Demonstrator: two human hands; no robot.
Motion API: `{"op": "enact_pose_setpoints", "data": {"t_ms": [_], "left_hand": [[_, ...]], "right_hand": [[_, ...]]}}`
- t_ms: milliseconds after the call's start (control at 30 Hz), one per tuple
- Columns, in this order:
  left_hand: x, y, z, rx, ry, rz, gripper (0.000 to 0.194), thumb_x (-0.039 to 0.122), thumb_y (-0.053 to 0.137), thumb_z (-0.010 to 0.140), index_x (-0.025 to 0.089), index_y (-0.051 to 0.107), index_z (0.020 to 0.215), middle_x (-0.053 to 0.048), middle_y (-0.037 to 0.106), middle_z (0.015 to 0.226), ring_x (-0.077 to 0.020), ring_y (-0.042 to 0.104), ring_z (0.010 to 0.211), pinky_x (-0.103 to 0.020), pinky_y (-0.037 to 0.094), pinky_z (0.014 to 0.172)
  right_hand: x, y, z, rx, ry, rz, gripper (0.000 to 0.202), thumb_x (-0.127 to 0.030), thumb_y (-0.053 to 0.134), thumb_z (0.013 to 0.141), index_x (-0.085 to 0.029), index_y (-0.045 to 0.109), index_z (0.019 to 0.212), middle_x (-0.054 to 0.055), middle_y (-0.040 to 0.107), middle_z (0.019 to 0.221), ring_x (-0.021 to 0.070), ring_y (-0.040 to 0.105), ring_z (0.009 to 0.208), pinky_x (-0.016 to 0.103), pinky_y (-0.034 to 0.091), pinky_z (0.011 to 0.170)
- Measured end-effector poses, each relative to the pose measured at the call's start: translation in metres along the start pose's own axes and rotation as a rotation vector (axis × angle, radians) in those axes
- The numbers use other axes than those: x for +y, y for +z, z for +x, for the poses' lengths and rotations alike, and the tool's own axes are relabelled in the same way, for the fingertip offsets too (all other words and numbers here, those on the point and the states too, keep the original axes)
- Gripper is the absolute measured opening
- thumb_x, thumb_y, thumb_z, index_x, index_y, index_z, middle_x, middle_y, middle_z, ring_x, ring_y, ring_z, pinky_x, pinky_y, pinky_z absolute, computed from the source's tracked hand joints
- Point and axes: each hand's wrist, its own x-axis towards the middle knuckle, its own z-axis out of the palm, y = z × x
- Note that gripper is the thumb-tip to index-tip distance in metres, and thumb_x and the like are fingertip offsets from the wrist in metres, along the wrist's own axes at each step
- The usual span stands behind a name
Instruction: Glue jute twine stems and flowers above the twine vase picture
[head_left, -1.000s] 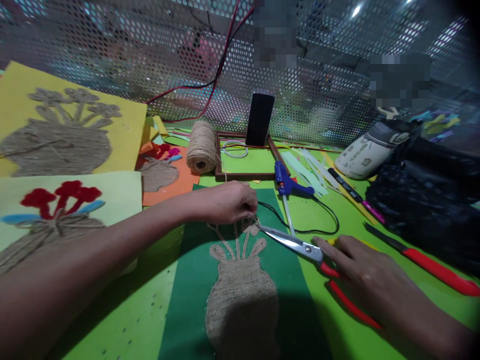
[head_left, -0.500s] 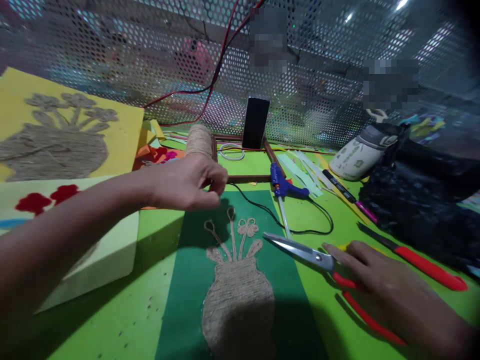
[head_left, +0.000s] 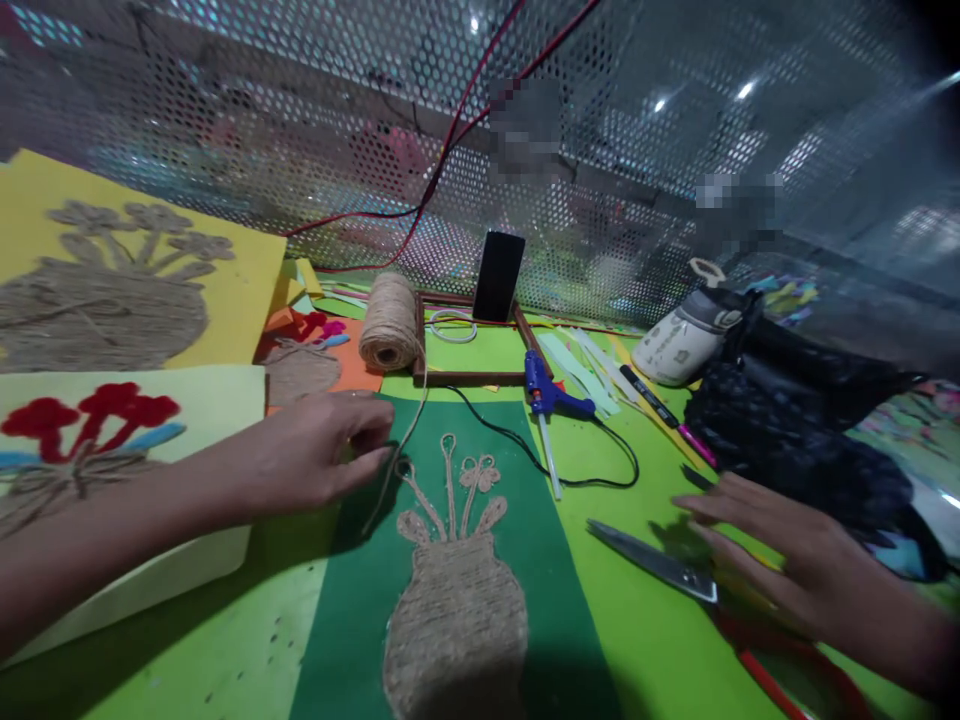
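Right hand (head_left: pixel 817 560) has left the scissors (head_left: pixel 664 568), fingers (head_left: pixel 739 507) parted.

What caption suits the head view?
Left hand beside a brown twine flower vase on green paper, right hand near red-handled metal scissors.

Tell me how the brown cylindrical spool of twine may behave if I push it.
The spool lies on its round side, so it would probably roll. Its thin brown strand looks limp and may trail. The brown rectangular frame beside might stop it.
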Motion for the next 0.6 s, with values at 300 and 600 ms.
{"op": "enact_pose_setpoints", "data": {"t_ms": [300,600], "left_hand": [[0.042,0.022,0.007,0.023,0.247,-0.085,0.015,0.016,0.038,0.092,0.019,0.050,0.083,-0.004,0.054,0.082,-0.0171,0.049,0.077,-0.028,0.041,0.070],[0.050,0.034,0.002,-0.021,0.259,-0.149,0.017,0.011,0.039,0.090,0.018,0.054,0.091,-0.006,0.056,0.084,-0.0194,0.050,0.082,-0.034,0.044,0.080]], "right_hand": [[0.008,0.049,0.161,0.039,-0.112,0.023,0.021,-0.016,0.053,0.087,-0.015,0.068,0.101,0.011,0.066,0.090,0.0227,0.061,0.084,0.038,0.052,0.078],[0.010,0.102,0.170,0.063,-0.012,0.002,0.038,-0.014,0.055,0.075,-0.010,0.061,0.113,0.019,0.060,0.107,0.0346,0.047,0.103,0.053,0.042,0.092]]}}
